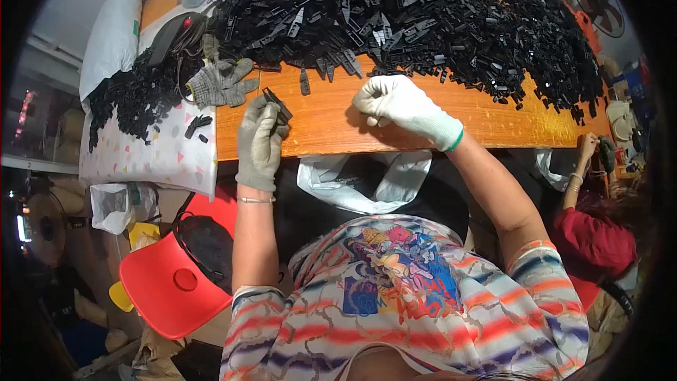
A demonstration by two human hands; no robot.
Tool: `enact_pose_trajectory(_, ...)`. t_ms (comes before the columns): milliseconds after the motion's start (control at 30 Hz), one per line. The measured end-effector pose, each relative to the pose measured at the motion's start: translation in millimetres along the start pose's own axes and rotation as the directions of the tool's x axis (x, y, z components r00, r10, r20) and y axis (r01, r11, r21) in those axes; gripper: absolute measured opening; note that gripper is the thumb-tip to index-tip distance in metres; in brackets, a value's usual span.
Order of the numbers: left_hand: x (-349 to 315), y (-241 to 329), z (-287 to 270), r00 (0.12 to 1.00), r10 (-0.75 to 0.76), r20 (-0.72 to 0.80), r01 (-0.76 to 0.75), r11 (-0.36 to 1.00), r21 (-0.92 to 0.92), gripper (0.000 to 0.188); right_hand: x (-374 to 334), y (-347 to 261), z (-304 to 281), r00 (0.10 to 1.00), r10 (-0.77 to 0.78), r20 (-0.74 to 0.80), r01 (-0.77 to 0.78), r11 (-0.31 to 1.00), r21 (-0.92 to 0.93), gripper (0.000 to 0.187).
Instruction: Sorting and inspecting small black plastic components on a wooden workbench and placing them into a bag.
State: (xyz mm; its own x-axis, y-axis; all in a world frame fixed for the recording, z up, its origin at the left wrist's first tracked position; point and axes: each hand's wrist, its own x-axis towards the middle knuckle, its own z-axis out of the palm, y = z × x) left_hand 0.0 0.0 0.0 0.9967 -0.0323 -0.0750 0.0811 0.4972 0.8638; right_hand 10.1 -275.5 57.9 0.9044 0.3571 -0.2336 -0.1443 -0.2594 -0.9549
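My left hand [261,134], in a greyish work glove, is raised at the table's near edge. It pinches a small black plastic piece [279,106] that sticks out at the fingertips. To the right, above the bare wood, my right hand [402,104] wears a white glove with a green cuff. Its fingers are curled together, and I cannot make out anything between them. Beyond both hands lies a large heap of black pointed plastic pieces [317,17]. One loose black piece [305,83] rests on the wood between my hands.
A heap of smaller black parts [486,42] covers the right side. A grey knitted glove [220,83] lies left of my left hand. An open white plastic bag [363,201] hangs below the table edge. A red chair [166,289] stands at left; a co-worker's red sleeve [599,240] shows at right.
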Motion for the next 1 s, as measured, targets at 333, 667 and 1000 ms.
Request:
enact_pose_trajectory(333, -20, -7, 23, 0.969, -0.099, 0.225, 0.179, 0.910, -0.373, 0.033, -10, -22, 34, 0.973, -0.220, -0.067, 0.196, 0.945, -0.261, 0.017)
enact_pose_trajectory(667, -35, -8, 47, 0.957, -0.083, 0.278, 0.182, 0.919, -0.350, 0.032, -13, -36, 45, 0.979, -0.166, -0.123, 0.152, 0.982, -0.114, 0.025)
enact_pose_trajectory(1000, -36, -2, 58, 0.955, -0.108, 0.275, 0.184, 0.945, -0.269, 0.034, -10, -30, 46, 0.964, -0.227, -0.138, 0.222, 0.974, -0.045, 0.026)
